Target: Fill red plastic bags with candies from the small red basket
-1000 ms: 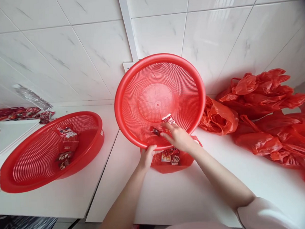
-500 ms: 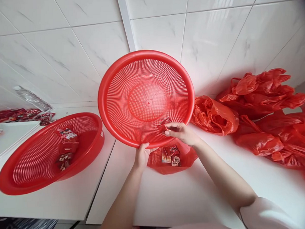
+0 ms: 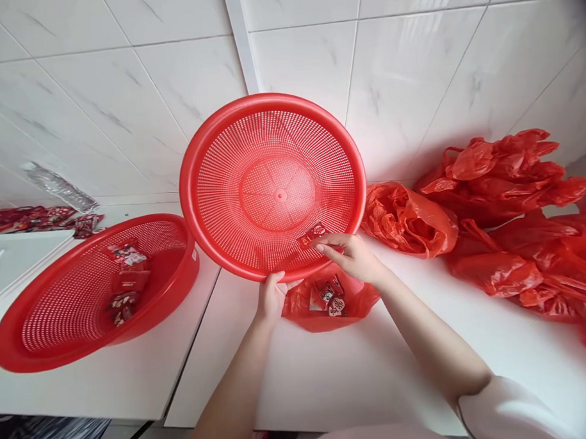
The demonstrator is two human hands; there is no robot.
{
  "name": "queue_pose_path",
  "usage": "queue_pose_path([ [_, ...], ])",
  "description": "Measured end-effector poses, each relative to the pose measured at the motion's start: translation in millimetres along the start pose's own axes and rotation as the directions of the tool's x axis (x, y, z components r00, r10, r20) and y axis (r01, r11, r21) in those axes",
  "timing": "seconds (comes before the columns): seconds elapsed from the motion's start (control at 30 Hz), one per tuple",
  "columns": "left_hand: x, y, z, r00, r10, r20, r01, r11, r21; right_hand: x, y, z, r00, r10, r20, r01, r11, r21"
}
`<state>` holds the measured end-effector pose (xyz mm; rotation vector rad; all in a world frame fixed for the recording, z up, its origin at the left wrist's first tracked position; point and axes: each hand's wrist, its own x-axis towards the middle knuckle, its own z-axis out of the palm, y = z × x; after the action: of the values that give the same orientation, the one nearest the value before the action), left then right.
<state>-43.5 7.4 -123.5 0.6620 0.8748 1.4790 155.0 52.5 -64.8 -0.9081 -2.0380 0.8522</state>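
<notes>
A person stands at a white counter (image 3: 356, 377). Nearest, the left hand (image 3: 271, 297) grips the lower rim of a red perforated basket (image 3: 272, 185), tipped up so its open face looks toward the person. Just right, the right hand (image 3: 350, 254) pinches a small red candy packet (image 3: 313, 233) between its fingertips, inside the basket's lower edge. Directly below sits an open red plastic bag (image 3: 327, 300) holding similar packets. A steady tilt and a firm pinch would help the packet lift free. Farther left, a second red basket (image 3: 91, 290) holds packets; crumpled red bags (image 3: 504, 206) lie right, against the tiled wall (image 3: 125, 91).
</notes>
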Motion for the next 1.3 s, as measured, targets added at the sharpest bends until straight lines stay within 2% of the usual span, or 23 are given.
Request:
queue_pose_path([
  [0.07, -2, -4, 1, 0.999, -0.032, 0.023, 0.031, 0.999, 0.018, 0, 5, 6, 0.999, -0.032, -0.038, 0.021, 0.968, -0.250],
  [0.13, -4, -9, 2, 0.997, -0.062, 0.054, 0.060, 0.998, 0.032, -2, 13, 15, 0.999, 0.013, -0.038, -0.030, 0.866, -0.498],
  [0.2, -5, -13, 3, 0.993, -0.084, 0.080, 0.081, 0.996, 0.042, -3, 20, 23, 0.996, 0.087, 0.021, -0.055, 0.779, -0.625],
  [0.23, -6, -15, 4, 0.992, -0.091, 0.084, 0.087, 0.995, 0.046, -4, 23, 25, 0.991, 0.108, 0.084, -0.031, 0.773, -0.633],
  [0.33, -5, -17, 4, 0.993, -0.100, 0.067, 0.097, 0.994, 0.051, -4, 26, 23, 0.954, 0.068, 0.292, 0.101, 0.844, -0.527],
  [0.47, 0, -13, 1, 0.993, -0.103, 0.049, 0.101, 0.994, 0.031, 1, 23, 8, 0.908, -0.092, 0.410, 0.222, 0.934, -0.281],
  [0.57, 4, -8, -3, 0.996, -0.087, 0.021, 0.086, 0.996, 0.023, 3, 18, 1, 0.914, -0.191, 0.357, 0.229, 0.971, -0.065],
  [0.67, 7, -5, -7, 0.997, -0.083, 0.003, 0.083, 0.996, 0.024, 1, 9, -4, 0.948, -0.169, 0.268, 0.165, 0.986, 0.039],
  [0.73, 8, -5, -8, 0.996, -0.085, -0.002, 0.085, 0.996, 0.031, -1, 4, -6, 0.957, -0.140, 0.255, 0.124, 0.989, 0.076],
  [0.93, 10, -4, -10, 0.995, -0.095, 0.014, 0.095, 0.995, 0.016, -3, 1, -12, 0.942, -0.098, 0.322, 0.062, 0.991, 0.120],
  [1.17, 10, 1, -11, 0.999, -0.016, -0.028, 0.016, 1.000, 0.018, -4, -1, -20, 0.973, -0.040, 0.227, -0.003, 0.983, 0.185],
  [1.3, 9, 3, -11, 0.999, -0.001, -0.037, 0.002, 1.000, 0.008, -5, 0, -22, 0.972, 0.006, 0.236, -0.059, 0.974, 0.217],
])
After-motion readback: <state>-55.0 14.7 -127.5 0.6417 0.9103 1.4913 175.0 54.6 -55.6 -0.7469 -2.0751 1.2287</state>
